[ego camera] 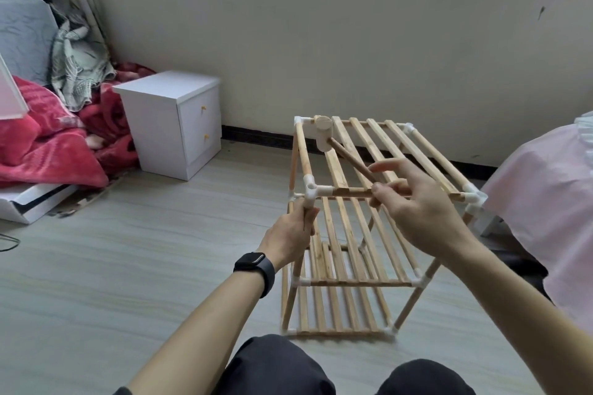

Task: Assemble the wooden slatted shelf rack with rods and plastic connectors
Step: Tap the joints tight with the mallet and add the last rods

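Note:
The wooden slatted rack point(353, 282) stands on the floor in front of me with three slatted tiers joined by white plastic connectors. My left hand point(290, 234) grips the front-left upright rod just under the top front-left connector point(313, 191), whose upper socket is open. My right hand point(423, 212) is over the top tier's front rail and pinches the dark handle of a wooden mallet point(323, 135) between thumb and fingers, with the index finger stretched out. The mallet's head lies on the top slats near the back-left corner.
A white two-drawer nightstand point(179, 125) stands to the left against the wall, with a red blanket point(48, 144) and a white flat box point(32, 202) beside it. A pink cloth-covered object point(545, 189) crowds the rack's right side. My knees point(276, 365) are at the bottom edge.

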`<state>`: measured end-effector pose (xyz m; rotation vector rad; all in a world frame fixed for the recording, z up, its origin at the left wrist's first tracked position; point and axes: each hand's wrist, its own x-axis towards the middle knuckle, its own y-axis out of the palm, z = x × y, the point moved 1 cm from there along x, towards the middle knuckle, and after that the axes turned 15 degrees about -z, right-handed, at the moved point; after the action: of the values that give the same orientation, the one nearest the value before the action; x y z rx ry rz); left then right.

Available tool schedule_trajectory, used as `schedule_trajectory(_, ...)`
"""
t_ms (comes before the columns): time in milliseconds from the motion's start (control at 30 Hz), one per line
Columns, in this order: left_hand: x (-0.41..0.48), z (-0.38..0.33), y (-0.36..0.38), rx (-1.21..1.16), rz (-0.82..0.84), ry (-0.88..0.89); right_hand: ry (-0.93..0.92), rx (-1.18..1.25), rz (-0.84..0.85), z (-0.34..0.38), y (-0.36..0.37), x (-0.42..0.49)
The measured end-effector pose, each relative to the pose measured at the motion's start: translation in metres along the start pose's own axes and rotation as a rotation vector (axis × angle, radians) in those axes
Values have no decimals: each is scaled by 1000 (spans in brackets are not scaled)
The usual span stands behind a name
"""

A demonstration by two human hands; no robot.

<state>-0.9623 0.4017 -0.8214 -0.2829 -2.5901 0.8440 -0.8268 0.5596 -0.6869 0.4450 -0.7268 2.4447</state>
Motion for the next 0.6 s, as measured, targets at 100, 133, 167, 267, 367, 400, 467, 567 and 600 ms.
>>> schedule_trajectory(100,0,-1,-1,4,8,0,146,264,-24,16,1,20)
schedule_trajectory(133,1,0,-1,7,10,1,185,345,-28,23,2,28)
schedule_trajectory(167,1,0,-1,12,12,1,222,432,-31,28,4,35)
schedule_trajectory(267,2,1,-1,29,22,10,309,694,-39,43,8,59)
schedule_trajectory(367,3,3,0,44,24,28,188,567,-228,49,23,79)
schedule_trajectory(400,4,4,1,47,22,35,102,432,-323,51,30,84)
schedule_trajectory(467,5,7,3,42,16,48,19,298,-403,55,50,91)
schedule_trajectory(567,6,13,8,39,-1,68,67,457,-295,58,81,96)
schedule_trajectory(600,7,14,9,35,-6,72,96,504,-284,60,89,99)
